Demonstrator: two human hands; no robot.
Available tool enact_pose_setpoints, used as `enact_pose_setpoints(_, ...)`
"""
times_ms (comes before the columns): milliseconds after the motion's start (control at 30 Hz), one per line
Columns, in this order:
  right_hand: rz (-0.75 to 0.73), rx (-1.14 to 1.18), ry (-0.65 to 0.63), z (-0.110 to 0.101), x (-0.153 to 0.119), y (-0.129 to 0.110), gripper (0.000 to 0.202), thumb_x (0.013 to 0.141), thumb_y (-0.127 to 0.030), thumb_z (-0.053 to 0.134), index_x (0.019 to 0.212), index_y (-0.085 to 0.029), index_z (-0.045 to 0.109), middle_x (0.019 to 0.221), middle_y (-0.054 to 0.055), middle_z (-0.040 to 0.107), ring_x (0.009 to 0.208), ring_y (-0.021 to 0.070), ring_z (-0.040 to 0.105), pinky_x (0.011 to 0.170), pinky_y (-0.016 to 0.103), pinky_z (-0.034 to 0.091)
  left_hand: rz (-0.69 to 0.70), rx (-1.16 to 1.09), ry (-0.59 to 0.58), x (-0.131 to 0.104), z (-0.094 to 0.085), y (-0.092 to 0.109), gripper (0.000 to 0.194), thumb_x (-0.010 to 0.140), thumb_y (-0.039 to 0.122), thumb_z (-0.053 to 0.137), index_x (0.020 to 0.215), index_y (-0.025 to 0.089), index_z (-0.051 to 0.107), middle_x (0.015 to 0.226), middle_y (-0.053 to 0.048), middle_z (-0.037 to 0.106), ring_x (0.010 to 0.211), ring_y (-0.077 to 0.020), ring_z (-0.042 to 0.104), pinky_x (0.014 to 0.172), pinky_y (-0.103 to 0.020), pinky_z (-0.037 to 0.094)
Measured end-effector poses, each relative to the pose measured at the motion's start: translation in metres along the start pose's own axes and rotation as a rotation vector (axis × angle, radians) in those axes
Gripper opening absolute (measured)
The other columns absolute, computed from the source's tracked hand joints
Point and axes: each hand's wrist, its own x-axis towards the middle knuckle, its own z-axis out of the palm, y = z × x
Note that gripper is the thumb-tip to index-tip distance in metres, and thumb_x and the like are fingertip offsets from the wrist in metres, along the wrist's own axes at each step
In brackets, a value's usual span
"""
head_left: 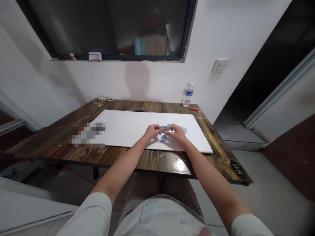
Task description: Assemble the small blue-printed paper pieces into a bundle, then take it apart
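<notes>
My left hand (152, 131) and my right hand (177, 132) meet over a white board. Between their fingertips, both hands pinch a small blue-and-dark piece (164, 128), too small to name its kind. Just below it on the board lies a small group of striped blue pieces (163, 138), set side by side. Partly hidden behind my right hand is a loose pile of similar light-blue pieces (184, 129).
The white board (123, 127) covers much of the dark wooden table (157, 160). At the back right stand a water bottle (188, 95) and a red pen-like stick (194, 109). A white cable (102, 100) lies at the back left; a blurred patch (87, 135) hides something nearby.
</notes>
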Motion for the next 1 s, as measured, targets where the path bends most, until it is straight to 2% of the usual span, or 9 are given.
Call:
enact_pose_setpoints(133, 0.069, 0.123, -0.03, 0.0002, 0.0005, 0.0005, 0.032, 0.068, -0.052, 0.072, 0.069, -0.022, 0.062, 0.078, 0.002, 0.062, 0.076, 0.0192, 0.054, 0.071, 0.032, 0.04, -0.011, 0.016, -0.048, -0.003, 0.0009, 0.0031, 0.042, 0.056, 0.054, 0.08, 0.069, 0.016, 0.068, 0.058, -0.001, 0.06, 0.057, -0.0125, 0.054, 0.055, -0.025, 0.036)
enact_pose_setpoints(400, 0.125, 0.309, -0.098, -0.0035, 0.0, -0.0053, 0.033, 0.065, -0.051, 0.074, 0.064, -0.021, 0.061, 0.074, 0.001, 0.058, 0.075, 0.018, 0.053, 0.074, 0.032, 0.041, -0.026, -0.003, -0.038, -0.0013, -0.0002, 0.0041, 0.041, 0.056, 0.051, 0.081, 0.07, 0.015, 0.068, 0.058, -0.001, 0.06, 0.054, -0.0114, 0.053, 0.054, -0.025, 0.037)
enact_pose_setpoints(633, 0.157, 0.349, -0.063, -0.0029, -0.0002, -0.0037, 0.037, 0.064, -0.052, 0.074, 0.059, -0.02, 0.056, 0.069, -0.001, 0.054, 0.07, 0.0163, 0.05, 0.072, 0.031, 0.039, -0.012, -0.016, -0.021, 0.0022, -0.0017, 0.0009, 0.036, 0.058, 0.047, 0.08, 0.069, 0.015, 0.067, 0.06, -0.001, 0.061, 0.053, -0.0109, 0.053, 0.053, -0.025, 0.037)
enact_pose_setpoints(800, 0.225, 0.308, -0.047, -0.0036, -0.0012, -0.0025, 0.04, 0.066, -0.057, 0.071, 0.062, -0.021, 0.056, 0.06, -0.003, 0.05, 0.062, 0.0155, 0.046, 0.063, 0.029, 0.036, -0.007, -0.04, 0.07, 0.0024, -0.001, 0.0012, 0.036, 0.059, 0.048, 0.079, 0.069, 0.015, 0.066, 0.06, -0.001, 0.061, 0.053, -0.0107, 0.052, 0.052, -0.025, 0.036)
enact_pose_setpoints(900, 0.172, 0.197, -0.078, -0.0034, -0.0009, -0.003, 0.039, 0.068, -0.057, 0.069, 0.061, -0.021, 0.056, 0.061, -0.001, 0.054, 0.064, 0.0168, 0.049, 0.063, 0.03, 0.037, -0.018, -0.079, 0.153, 0.0025, -0.001, 0.0015, 0.038, 0.056, 0.048, 0.08, 0.07, 0.016, 0.067, 0.059, -0.001, 0.061, 0.053, -0.0104, 0.052, 0.051, -0.024, 0.035)
enact_pose_setpoints(1000, 0.074, 0.033, -0.166, -0.0029, -0.0012, -0.0042, 0.035, 0.072, -0.053, 0.068, 0.06, -0.021, 0.06, 0.066, 0.001, 0.059, 0.068, 0.0183, 0.052, 0.066, 0.031, 0.038, -0.026, -0.099, 0.211, 0.0024, -0.0011, 0.0029, 0.039, 0.054, 0.049, 0.081, 0.069, 0.017, 0.066, 0.058, 0.0, 0.06, 0.053, -0.01, 0.051, 0.051, -0.023, 0.035)
